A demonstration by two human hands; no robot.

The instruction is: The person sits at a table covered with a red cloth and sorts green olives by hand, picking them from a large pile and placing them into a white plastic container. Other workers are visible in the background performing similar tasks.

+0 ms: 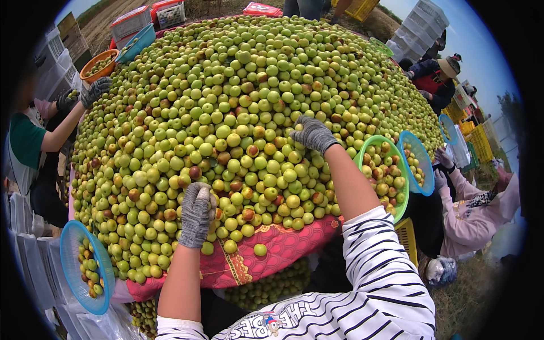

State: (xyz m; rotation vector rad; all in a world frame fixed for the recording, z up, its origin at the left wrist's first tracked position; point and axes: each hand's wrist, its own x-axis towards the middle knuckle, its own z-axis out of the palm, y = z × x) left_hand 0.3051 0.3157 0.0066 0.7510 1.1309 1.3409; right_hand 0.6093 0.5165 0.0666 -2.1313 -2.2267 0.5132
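A large mound of small green, yellow and red-blotched round fruit (243, 85) covers a red patterned cloth (283, 243). My left hand (197, 212), in a grey knit glove, is curled at the near edge of the mound; what it holds is hidden. My right hand (311, 135), also gloved, reaches farther into the pile with fingers bent down over fruit, their tips hidden. A green basket (399, 192) of fruit sits beside my right forearm, with a blue basket (426, 170) behind it. Another blue basket (76, 241) with some fruit stands at the left edge.
Co-workers surround the pile: one at left (25, 130), one at upper right (439, 85), one in pink (476, 221). Orange (93, 71) and blue (139, 42) baskets sit at the far left. Stacked crates (416, 28) stand behind, and a yellow crate (406, 238) is below the green basket.
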